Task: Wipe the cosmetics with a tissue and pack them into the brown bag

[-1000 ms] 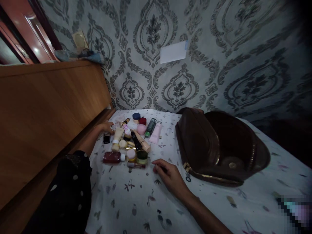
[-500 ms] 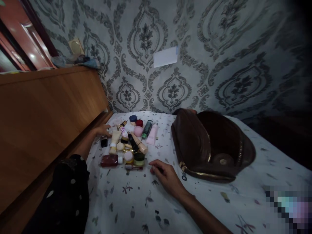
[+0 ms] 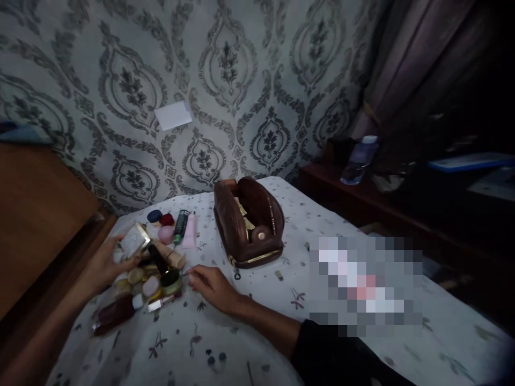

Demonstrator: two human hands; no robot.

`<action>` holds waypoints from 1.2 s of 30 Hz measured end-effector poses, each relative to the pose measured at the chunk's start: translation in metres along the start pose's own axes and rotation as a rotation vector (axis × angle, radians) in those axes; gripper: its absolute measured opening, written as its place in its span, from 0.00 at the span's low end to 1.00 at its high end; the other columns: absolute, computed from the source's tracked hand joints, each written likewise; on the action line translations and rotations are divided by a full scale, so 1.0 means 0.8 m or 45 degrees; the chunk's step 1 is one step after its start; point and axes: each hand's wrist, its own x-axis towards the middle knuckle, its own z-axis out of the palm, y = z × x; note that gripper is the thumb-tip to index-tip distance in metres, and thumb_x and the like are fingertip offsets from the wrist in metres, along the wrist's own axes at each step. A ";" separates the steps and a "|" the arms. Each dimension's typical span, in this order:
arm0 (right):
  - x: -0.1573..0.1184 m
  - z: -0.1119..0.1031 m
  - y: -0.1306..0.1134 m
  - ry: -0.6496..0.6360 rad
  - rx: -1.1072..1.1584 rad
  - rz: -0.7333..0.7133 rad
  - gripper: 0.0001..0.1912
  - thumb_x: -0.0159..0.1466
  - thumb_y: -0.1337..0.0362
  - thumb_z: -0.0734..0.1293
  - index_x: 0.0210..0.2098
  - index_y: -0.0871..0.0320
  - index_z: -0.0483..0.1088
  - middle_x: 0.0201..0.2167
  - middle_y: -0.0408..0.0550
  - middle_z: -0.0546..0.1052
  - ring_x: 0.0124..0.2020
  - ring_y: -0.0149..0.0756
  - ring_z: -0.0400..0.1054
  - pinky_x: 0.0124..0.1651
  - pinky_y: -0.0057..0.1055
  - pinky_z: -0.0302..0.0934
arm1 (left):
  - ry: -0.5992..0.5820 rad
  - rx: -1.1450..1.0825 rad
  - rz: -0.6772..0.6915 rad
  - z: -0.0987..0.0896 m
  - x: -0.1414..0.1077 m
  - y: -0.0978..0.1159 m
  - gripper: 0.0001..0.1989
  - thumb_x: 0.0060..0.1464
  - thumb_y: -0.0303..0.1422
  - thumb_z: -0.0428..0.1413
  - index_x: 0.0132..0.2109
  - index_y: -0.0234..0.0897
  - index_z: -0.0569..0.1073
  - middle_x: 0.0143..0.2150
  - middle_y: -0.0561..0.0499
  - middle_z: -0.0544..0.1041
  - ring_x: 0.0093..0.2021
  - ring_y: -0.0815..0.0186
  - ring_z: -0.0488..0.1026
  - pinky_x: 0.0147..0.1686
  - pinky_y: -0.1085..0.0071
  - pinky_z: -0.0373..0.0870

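Observation:
My left hand (image 3: 105, 266) grips a pale, square case with a shiny gold edge (image 3: 135, 239), lifted over a cluster of cosmetics. Beneath and beside it are a black tube (image 3: 158, 258), a beige bottle (image 3: 172, 254) and a dark green jar (image 3: 171, 280). Close to that jar, my right hand (image 3: 213, 287) rests on the sheet with loosely bent fingers and nothing visible in them. A dark red bottle with a white cap (image 3: 115, 313) lies at the front. Farther back are a pink tube (image 3: 190, 230), a green tube (image 3: 181, 225) and a round pink item (image 3: 165, 234).
A brown leather bag (image 3: 249, 228) stands unzipped on the patterned sheet (image 3: 237, 343), something gold inside it. A wooden panel (image 3: 44, 203) borders the left side. At the right, a clear bottle (image 3: 359, 161) stands on a dark red ledge. A patch on the sheet is pixelated.
The view has swung right, bringing the clear bottle and ledge into sight. My left hand has raised the pale case off the sheet. My right hand stays near the green jar.

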 end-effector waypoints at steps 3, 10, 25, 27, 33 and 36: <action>-0.003 -0.001 -0.014 -0.020 0.383 0.094 0.21 0.68 0.52 0.59 0.50 0.60 0.71 0.35 0.47 0.75 0.31 0.33 0.70 0.29 0.25 0.63 | -0.056 -0.160 0.172 0.021 -0.062 0.062 0.36 0.41 0.52 0.55 0.58 0.48 0.63 0.55 0.46 0.76 0.58 0.46 0.71 0.55 0.55 0.70; -0.043 -0.016 -0.022 -0.018 0.198 0.170 0.12 0.63 0.59 0.65 0.43 0.58 0.72 0.29 0.41 0.73 0.27 0.29 0.66 0.28 0.23 0.60 | -0.257 -0.213 0.186 0.078 -0.172 0.120 0.40 0.44 0.45 0.57 0.66 0.56 0.56 0.61 0.46 0.70 0.61 0.46 0.68 0.55 0.51 0.71; -0.058 -0.022 0.012 -0.072 0.102 0.231 0.20 0.61 0.67 0.65 0.53 0.61 0.71 0.31 0.43 0.72 0.28 0.29 0.67 0.31 0.26 0.64 | -0.130 -0.418 0.072 0.058 -0.228 0.119 0.35 0.58 0.36 0.44 0.71 0.43 0.47 0.70 0.47 0.60 0.70 0.56 0.56 0.67 0.57 0.57; -0.058 -0.021 0.012 -0.084 0.144 0.250 0.20 0.61 0.67 0.65 0.53 0.61 0.70 0.32 0.44 0.72 0.27 0.29 0.67 0.30 0.26 0.65 | -0.052 -0.411 0.029 0.046 -0.224 0.139 0.31 0.59 0.34 0.45 0.69 0.39 0.51 0.64 0.43 0.69 0.63 0.54 0.67 0.63 0.55 0.64; -0.058 -0.023 0.018 -0.110 0.155 0.230 0.23 0.62 0.62 0.66 0.56 0.59 0.69 0.34 0.46 0.74 0.30 0.32 0.69 0.33 0.29 0.66 | 0.123 -0.362 0.475 0.062 -0.221 0.178 0.21 0.56 0.21 0.47 0.55 0.38 0.69 0.53 0.45 0.77 0.53 0.59 0.75 0.53 0.60 0.73; -0.058 -0.023 0.020 -0.093 0.084 0.188 0.24 0.61 0.64 0.64 0.56 0.60 0.69 0.33 0.45 0.74 0.30 0.32 0.68 0.34 0.29 0.65 | 0.176 -0.240 0.639 0.079 -0.217 0.186 0.23 0.54 0.17 0.47 0.55 0.38 0.70 0.54 0.43 0.77 0.54 0.59 0.74 0.54 0.58 0.72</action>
